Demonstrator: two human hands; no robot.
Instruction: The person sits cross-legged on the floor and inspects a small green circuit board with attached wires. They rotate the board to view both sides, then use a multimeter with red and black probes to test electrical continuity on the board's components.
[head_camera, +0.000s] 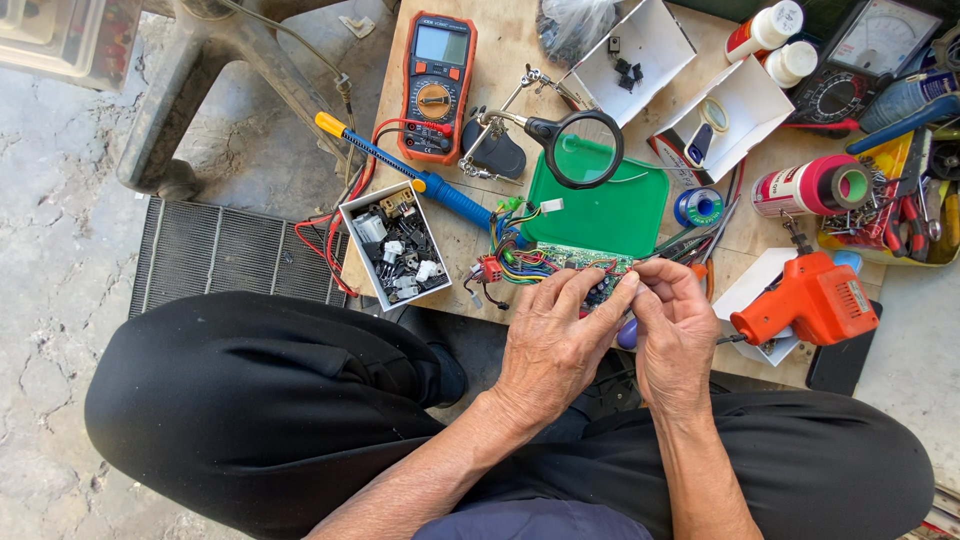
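Note:
My left hand (553, 340) and my right hand (672, 330) meet at the near edge of the wooden table (500, 60), both pinching a green circuit board (570, 260) with coloured wires and a red connector (490, 268) on its left end. My fingertips cover the board's right part. A green plastic lid (620, 215) lies just behind the board. A magnifier on a helping-hand stand (585, 148) hangs over the lid.
A blue-and-yellow soldering iron (420, 178), an orange multimeter (437, 85) and a white box of small parts (393, 245) sit left. An orange soldering gun (812, 300), solder spool (698, 207), tape roll (815, 185) and tool tray (905, 210) sit right. A metal grille (220, 250) lies on the floor.

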